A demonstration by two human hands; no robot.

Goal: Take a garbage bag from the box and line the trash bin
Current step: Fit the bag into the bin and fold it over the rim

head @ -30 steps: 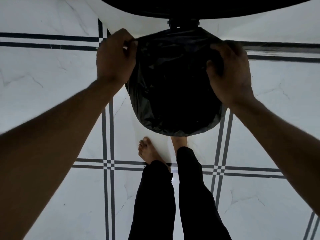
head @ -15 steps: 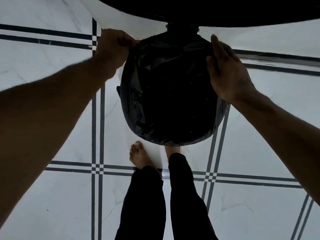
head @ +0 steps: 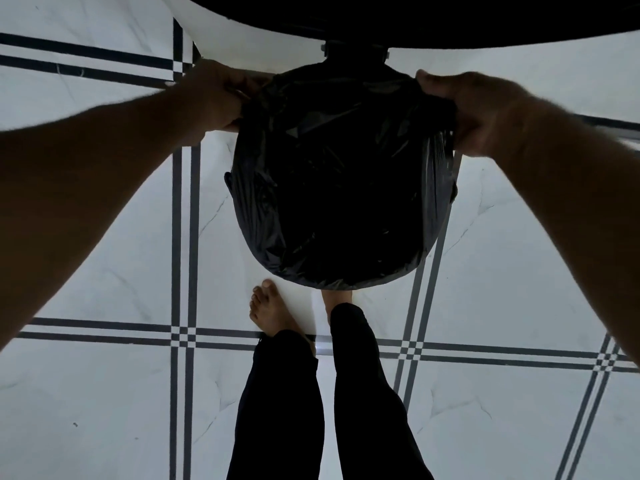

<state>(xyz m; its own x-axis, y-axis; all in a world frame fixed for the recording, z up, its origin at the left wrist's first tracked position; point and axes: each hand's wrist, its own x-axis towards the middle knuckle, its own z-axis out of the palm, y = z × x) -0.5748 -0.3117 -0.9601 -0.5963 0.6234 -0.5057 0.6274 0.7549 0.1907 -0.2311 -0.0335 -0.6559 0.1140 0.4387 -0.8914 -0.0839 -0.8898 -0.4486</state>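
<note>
Black garbage bag [head: 343, 188] stretched over the trash bin's mouth near the feet, left hand [head: 214, 98] and right hand [head: 485, 112] with fingers curled on opposite edges; likely to tear or slip off if pulled unevenly.

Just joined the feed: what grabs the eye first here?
The black garbage bag fills the centre, stretched between the left hand and right hand, each gripping one upper edge. Below it, bare feet stand on the white tiled floor with dark double lines.
</note>
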